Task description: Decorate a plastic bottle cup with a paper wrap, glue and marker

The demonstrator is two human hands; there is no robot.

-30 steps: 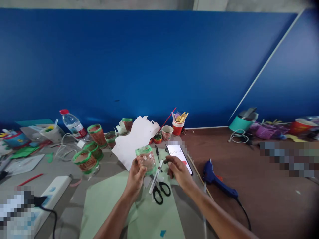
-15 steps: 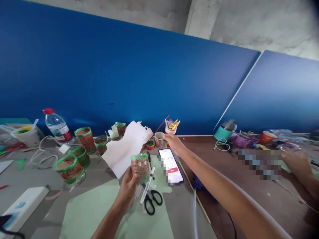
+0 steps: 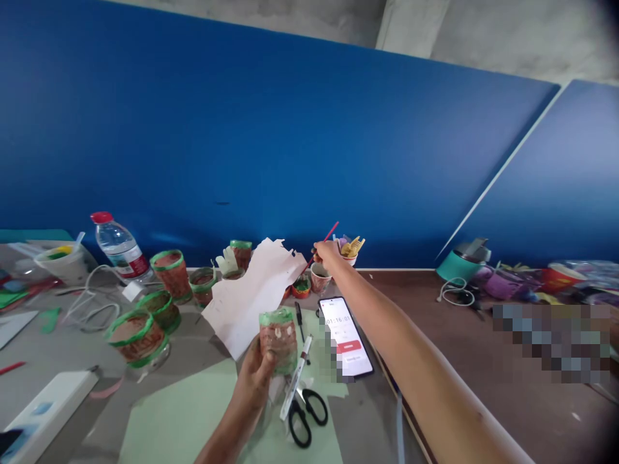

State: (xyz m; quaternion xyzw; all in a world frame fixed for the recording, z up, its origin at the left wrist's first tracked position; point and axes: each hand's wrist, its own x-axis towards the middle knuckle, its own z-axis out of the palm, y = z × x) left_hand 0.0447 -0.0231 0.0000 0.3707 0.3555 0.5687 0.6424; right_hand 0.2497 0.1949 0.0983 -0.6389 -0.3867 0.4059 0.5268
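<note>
Taking the held cup as the clock's centre and the far side of the counter [image 3: 425, 296] as 12 o'clock, the left hand [image 3: 255, 366] grips a brown and green painted cup [image 3: 278, 338], its fingers partly curled around the side and its thumb across the front. The cup is upright, raised above the counter, with two pale spots on its wall.

At 1 o'clock the right hand [image 3: 327, 252] reaches to the far end of the counter. Its fingers are closed together on a slim red stick [image 3: 333, 229], which slants up towards 1 o'clock. Just below that hand stands a patterned paper cup [image 3: 320, 281], with a small pot of green paint [image 3: 301, 287] beside it and a cup of yellow utensils [image 3: 353, 251] behind the wrist.

At 11 o'clock lies a torn white sheet [image 3: 254, 283]; beyond it, towards 10 o'clock, are more painted cups [image 3: 172, 277] and a red-capped bottle [image 3: 122, 251]. A phone [image 3: 349, 345] showing a timer lies at 3 o'clock, near the right forearm. At 5 o'clock a white marker [image 3: 296, 380] lies against black-handled scissors [image 3: 308, 415], on pale green paper [image 3: 271, 444]. A white power strip [image 3: 53, 406] sits between 8 and 9 o'clock.
</note>
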